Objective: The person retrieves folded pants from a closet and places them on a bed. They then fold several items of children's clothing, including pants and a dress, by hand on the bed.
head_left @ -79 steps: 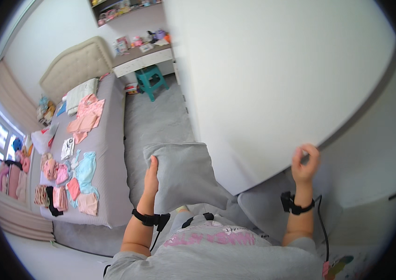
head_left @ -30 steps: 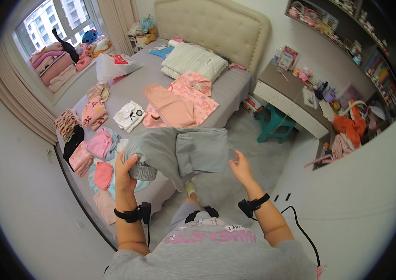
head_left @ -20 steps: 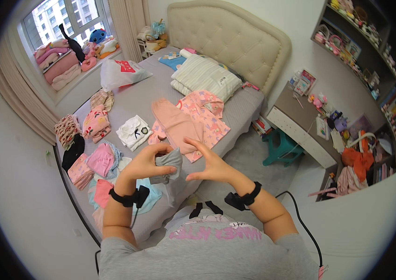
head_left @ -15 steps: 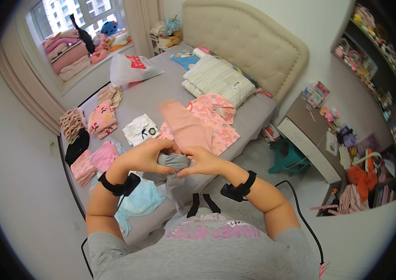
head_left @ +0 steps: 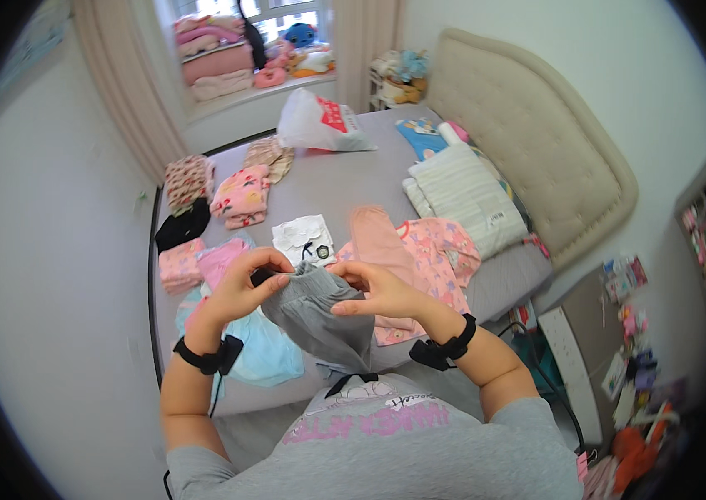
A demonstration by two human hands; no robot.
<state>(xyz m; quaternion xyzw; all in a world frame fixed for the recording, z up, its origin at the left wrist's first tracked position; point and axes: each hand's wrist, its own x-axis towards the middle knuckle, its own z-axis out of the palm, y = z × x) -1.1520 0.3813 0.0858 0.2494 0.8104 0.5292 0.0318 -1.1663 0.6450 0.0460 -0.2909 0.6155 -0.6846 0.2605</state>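
I hold a grey garment up in front of my chest, bunched and hanging down. My left hand pinches its upper edge at the left. My right hand grips the same edge at the right. Both hands are above the near edge of the grey bed. Just beyond my right hand lie pink clothes spread flat on the bed.
Folded piles of pink, black and light blue clothes line the bed's left side. A small white garment, a white pillow and a white plastic bag lie further up. A padded headboard stands right, a cluttered desk beyond.
I turned from the white wall toward the bed. The grey garment, held wide open earlier, is now gathered between both hands close together.
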